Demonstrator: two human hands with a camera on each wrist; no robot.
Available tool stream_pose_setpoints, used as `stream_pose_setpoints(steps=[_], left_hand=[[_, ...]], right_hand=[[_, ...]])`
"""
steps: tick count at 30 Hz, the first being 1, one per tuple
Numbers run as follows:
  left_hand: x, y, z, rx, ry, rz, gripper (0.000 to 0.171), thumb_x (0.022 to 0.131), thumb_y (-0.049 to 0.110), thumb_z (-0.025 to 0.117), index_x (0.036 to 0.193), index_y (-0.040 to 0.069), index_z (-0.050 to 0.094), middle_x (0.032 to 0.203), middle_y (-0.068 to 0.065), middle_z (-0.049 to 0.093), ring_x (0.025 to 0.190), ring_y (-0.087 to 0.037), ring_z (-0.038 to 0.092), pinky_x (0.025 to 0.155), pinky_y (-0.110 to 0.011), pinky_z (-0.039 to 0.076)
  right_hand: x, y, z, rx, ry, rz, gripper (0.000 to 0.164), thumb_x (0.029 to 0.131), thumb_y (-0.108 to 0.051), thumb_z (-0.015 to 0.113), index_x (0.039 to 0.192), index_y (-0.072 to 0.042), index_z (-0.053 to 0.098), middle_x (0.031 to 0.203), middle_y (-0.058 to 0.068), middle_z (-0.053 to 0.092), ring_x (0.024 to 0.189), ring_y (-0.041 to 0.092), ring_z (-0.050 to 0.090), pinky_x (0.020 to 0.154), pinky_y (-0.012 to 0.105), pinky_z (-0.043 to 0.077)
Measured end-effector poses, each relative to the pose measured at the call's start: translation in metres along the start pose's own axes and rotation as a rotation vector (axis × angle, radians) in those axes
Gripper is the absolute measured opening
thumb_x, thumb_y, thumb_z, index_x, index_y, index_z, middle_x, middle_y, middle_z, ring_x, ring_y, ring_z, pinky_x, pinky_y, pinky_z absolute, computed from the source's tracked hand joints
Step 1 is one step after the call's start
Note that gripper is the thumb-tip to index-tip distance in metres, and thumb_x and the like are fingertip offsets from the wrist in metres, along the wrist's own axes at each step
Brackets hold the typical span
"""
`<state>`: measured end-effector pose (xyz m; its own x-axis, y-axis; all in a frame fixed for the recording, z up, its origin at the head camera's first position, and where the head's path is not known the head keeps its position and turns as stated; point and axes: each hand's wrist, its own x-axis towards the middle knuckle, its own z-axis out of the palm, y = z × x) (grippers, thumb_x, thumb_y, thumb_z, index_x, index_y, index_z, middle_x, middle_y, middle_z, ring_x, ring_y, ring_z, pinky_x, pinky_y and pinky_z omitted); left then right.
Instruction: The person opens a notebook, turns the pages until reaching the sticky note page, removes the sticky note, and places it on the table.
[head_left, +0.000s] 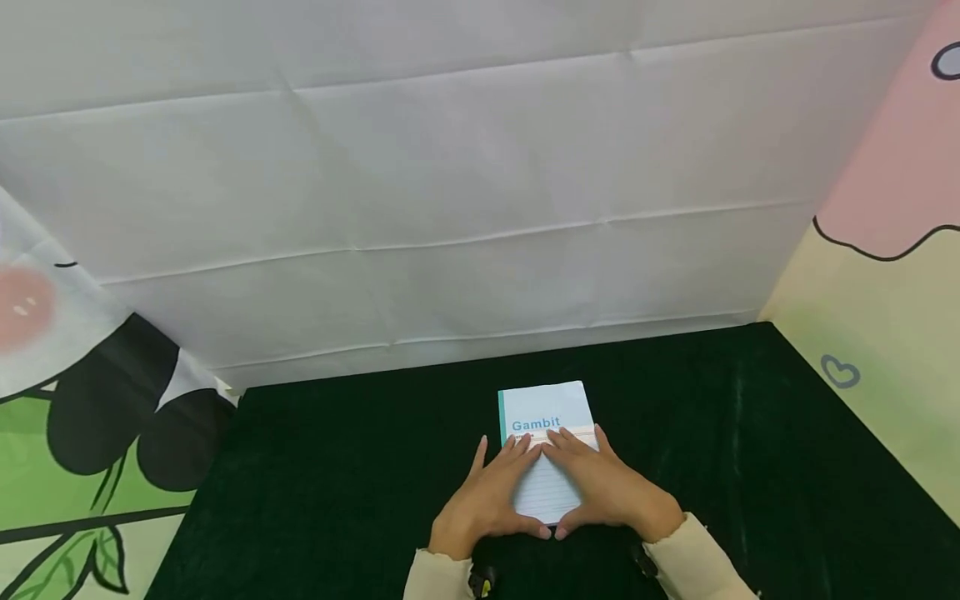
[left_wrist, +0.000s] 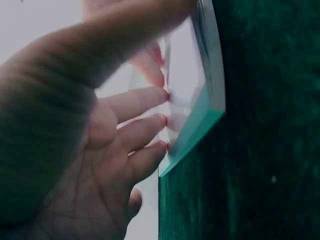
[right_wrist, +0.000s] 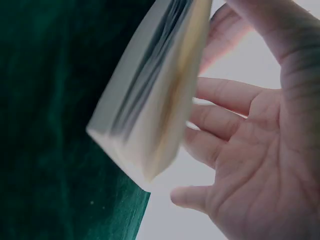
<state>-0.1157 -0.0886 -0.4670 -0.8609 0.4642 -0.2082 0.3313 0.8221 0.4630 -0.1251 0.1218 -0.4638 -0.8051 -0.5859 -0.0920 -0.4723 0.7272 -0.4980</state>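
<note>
A small notebook (head_left: 546, 408) with a teal spine on its left side and the word "Gambit" on its pale cover lies closed on the dark green cloth. My left hand (head_left: 491, 496) rests on the left part of the cover, fingertips touching it and thumb near the lower edge. On the right part rests my right hand (head_left: 611, 487), its fingers spread. The two hands nearly meet at the index fingers and thumbs. In the left wrist view the teal spine (left_wrist: 195, 132) shows below the fingertips; the right wrist view shows the page edges (right_wrist: 145, 115), slightly fanned.
Dark green cloth (head_left: 352, 475) covers the table around the notebook. A white creased sheet (head_left: 450, 183) hangs behind it. Printed panels stand at the left (head_left: 112, 467) and the right (head_left: 862, 333).
</note>
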Motion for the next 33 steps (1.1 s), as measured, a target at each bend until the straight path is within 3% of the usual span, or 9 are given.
stream_pose_setpoints(steps=[8,15,19,23,27,33], left_hand=[[-0.001,0.016,0.0,0.031,-0.01,-0.014,0.093,0.075,0.035,0.088,0.152,0.012,0.043,0.166,-0.006,0.033,0.155,-0.026,0.029,0.127,-0.051,0.022],[0.0,0.028,0.008,0.003,-0.03,-0.038,0.096,0.076,0.031,0.088,0.155,0.012,0.037,0.166,-0.009,0.031,0.155,-0.03,0.03,0.123,-0.052,0.031],[0.001,0.036,0.011,-0.005,-0.043,-0.052,0.094,0.077,0.031,0.087,0.155,0.013,0.037,0.166,-0.013,0.03,0.155,-0.032,0.029,0.121,-0.052,0.034],[0.001,0.037,0.011,-0.008,-0.059,-0.055,0.091,0.079,0.031,0.085,0.155,0.014,0.038,0.167,-0.013,0.028,0.155,-0.032,0.027,0.121,-0.051,0.036],[0.0,0.035,0.011,-0.03,-0.062,-0.043,0.089,0.08,0.031,0.085,0.155,0.013,0.039,0.167,-0.012,0.027,0.156,-0.032,0.025,0.122,-0.051,0.033],[-0.001,0.034,0.009,-0.086,-0.073,-0.041,0.088,0.083,0.038,0.081,0.155,0.01,0.038,0.168,-0.012,0.024,0.157,-0.031,0.021,0.124,-0.052,0.029]], right_hand=[[-0.001,-0.006,-0.003,0.094,-0.093,0.042,0.086,0.073,-0.033,0.089,0.145,-0.005,0.052,0.16,0.018,0.041,0.149,0.04,0.037,0.119,0.065,0.03],[-0.007,-0.006,-0.004,0.095,-0.096,0.045,0.081,0.074,-0.028,0.089,0.143,-0.003,0.054,0.159,0.019,0.042,0.147,0.041,0.04,0.118,0.06,0.034],[-0.011,-0.005,-0.008,0.074,-0.095,0.048,0.072,0.073,-0.026,0.089,0.137,-0.005,0.061,0.153,0.018,0.051,0.138,0.039,0.053,0.112,0.057,0.043],[-0.012,-0.006,-0.011,0.072,-0.111,0.064,0.062,0.073,-0.022,0.089,0.13,-0.008,0.068,0.148,0.015,0.057,0.128,0.039,0.061,0.103,0.054,0.05],[-0.013,-0.005,-0.012,0.066,-0.126,0.062,0.06,0.075,-0.021,0.087,0.13,-0.008,0.068,0.148,0.016,0.056,0.129,0.039,0.06,0.103,0.054,0.05],[-0.019,-0.006,-0.014,0.03,-0.118,0.001,0.046,0.085,-0.027,0.079,0.126,-0.008,0.07,0.145,0.017,0.058,0.127,0.041,0.062,0.101,0.055,0.051]])
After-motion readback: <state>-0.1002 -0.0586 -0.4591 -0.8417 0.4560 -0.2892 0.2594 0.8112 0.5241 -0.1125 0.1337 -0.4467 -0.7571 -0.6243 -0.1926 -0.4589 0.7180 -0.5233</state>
